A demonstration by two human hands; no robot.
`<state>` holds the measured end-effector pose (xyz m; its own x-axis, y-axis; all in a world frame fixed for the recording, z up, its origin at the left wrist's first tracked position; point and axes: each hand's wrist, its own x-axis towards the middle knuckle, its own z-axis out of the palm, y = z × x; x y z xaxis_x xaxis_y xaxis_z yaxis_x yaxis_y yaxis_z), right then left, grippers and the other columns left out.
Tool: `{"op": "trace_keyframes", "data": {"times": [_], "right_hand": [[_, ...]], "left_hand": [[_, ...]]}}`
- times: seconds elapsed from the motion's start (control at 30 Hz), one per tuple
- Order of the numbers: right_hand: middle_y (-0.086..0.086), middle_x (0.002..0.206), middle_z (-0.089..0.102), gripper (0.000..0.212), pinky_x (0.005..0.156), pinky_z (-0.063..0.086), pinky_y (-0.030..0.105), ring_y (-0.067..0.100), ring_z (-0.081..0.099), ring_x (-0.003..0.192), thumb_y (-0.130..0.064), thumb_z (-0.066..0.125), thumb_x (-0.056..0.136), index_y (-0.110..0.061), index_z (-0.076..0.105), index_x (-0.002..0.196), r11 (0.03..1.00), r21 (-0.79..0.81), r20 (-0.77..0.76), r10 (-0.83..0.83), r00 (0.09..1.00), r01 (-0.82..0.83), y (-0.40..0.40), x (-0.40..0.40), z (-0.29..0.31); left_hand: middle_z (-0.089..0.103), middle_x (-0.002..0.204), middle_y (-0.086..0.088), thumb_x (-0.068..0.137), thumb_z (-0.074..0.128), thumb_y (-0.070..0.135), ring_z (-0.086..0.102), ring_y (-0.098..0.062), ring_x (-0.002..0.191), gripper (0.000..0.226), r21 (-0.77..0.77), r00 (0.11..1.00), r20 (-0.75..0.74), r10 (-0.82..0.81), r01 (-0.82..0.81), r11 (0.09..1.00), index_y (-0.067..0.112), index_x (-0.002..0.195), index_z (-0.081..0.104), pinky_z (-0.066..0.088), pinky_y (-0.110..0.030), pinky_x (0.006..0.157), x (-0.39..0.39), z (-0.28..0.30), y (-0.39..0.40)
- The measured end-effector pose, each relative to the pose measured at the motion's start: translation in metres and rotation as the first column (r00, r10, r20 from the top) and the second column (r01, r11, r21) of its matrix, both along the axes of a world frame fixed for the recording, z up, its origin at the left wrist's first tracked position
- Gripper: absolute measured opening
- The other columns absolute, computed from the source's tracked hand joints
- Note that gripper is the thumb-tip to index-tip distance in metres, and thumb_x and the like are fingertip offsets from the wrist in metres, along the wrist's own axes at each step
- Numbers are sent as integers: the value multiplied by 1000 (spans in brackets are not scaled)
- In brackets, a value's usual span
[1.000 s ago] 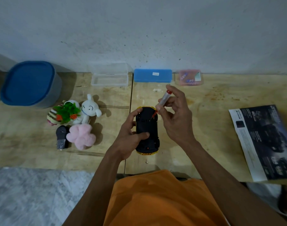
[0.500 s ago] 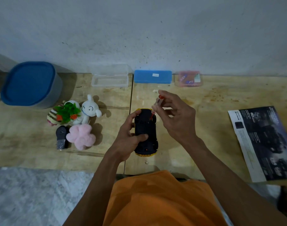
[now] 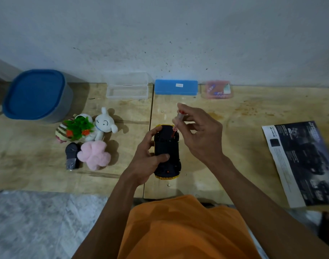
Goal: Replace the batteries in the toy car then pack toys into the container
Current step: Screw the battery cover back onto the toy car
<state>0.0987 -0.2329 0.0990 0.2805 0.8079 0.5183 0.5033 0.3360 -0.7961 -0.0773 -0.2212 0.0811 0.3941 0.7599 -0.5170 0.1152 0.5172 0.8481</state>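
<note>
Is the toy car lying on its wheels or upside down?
Upside down. The toy car shows its dark underside; the left hand holds it, and the right hand points a small screwdriver at it.

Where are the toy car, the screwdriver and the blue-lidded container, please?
toy car (image 3: pixel 166 146): head view, dark underside.
screwdriver (image 3: pixel 179 117): head view, clear handle.
blue-lidded container (image 3: pixel 34 93): head view, middle of lid.

plush toys (image 3: pixel 89 135) crowd left, booklet (image 3: pixel 301 161) right

Speckled grey wall (image 3: pixel 178 34), wooden tabletop (image 3: pixel 244 128) (stained), perhaps marble floor (image 3: pixel 38 221), dim light
</note>
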Motion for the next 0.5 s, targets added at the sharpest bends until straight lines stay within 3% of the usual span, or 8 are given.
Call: {"op": "trace_keyframes", "data": {"times": [0.17,0.33,0.5], "right_hand": [[12,104,72,34,67,62,30,18,72,89,-2,73,89,2,66,122,1000,-4,-2,12,1000,-12,-1,-3,-2],[12,95,69,36,65,61,27,18,70,80,-5,80,83,0,69,117,998,29,13,-48,999,47,1,-4,-3],[12,108,72,32,71,62,29,15,73,94,-2,69,91,1,65,123,1000,-21,-50,4,999,-6,-4,-5,-4]], "left_hand": [[54,131,-9,81,65,-20,65,-18,105,85,7,1000,-1,-3,3,1000,40,140,48,62,-41,78,-1,0,-1],[54,132,-9,81,65,-20,66,-23,107,86,0,1000,-1,-8,8,1000,41,139,49,62,-45,80,-1,-2,-4],[55,130,-9,81,64,-20,65,-24,107,85,-2,1000,-3,5,-5,1000,41,138,49,62,-48,82,-3,-1,-3]]}}
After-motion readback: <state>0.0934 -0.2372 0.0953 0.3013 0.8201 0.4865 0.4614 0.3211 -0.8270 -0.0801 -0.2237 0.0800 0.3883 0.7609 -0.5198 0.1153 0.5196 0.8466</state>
